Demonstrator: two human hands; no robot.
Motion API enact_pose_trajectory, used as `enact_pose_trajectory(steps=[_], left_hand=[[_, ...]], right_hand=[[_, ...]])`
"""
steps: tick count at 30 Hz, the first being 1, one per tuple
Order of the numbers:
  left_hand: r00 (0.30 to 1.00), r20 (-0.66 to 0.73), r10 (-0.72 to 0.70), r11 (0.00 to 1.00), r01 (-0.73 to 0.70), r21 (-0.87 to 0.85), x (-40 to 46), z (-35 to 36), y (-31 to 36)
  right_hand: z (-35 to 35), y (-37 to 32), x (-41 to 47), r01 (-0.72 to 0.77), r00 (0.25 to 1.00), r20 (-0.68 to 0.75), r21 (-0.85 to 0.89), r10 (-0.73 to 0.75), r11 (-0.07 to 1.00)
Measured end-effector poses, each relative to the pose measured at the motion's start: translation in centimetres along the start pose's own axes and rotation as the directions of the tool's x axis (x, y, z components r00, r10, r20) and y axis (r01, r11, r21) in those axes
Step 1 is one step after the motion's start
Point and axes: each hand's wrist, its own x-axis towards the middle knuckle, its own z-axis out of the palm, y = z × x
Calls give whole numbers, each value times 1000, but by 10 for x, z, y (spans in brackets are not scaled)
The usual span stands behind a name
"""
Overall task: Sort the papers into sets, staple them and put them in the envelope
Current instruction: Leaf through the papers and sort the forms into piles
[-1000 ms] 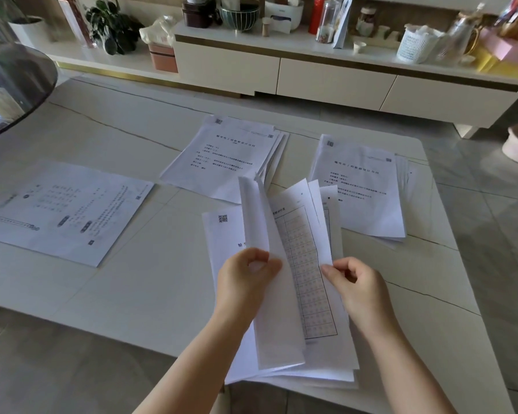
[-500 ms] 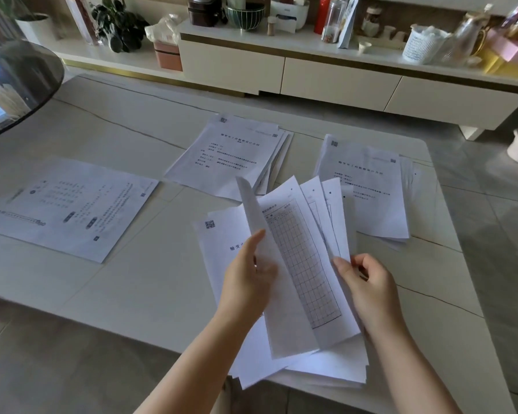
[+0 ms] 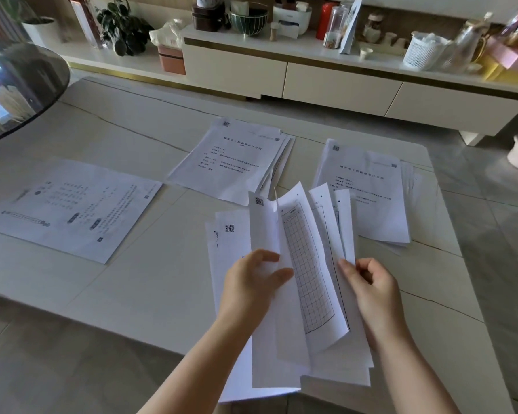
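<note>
Left hand point(image 3: 253, 286) pinching with thumb and fingers — right hand point(image 3: 371, 283) curled, seemingly gripping.

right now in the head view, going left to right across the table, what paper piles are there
single printed sheet lying flat → far fanned stack with a qr code at its top corner → loose bundle of grid-printed pages held by left hand and right hand → right-hand stack of white title pages
</note>
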Motion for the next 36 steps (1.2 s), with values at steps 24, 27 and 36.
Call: enact_pose_trajectory(steps=[24,27,36], left_hand=[[992,122,-21,999,17,37,-5,15,1],[997,70,19,999,-22,39,-8,19,5],[998,41,42,989,-48,139,-5,27,-5]], right_hand=[[3,3,-3,-247,956,216,219,200,944],[5,1,-8,-199,955,260,194,145,961],[10,-1,-7,-168,957,265,175,118,970]])
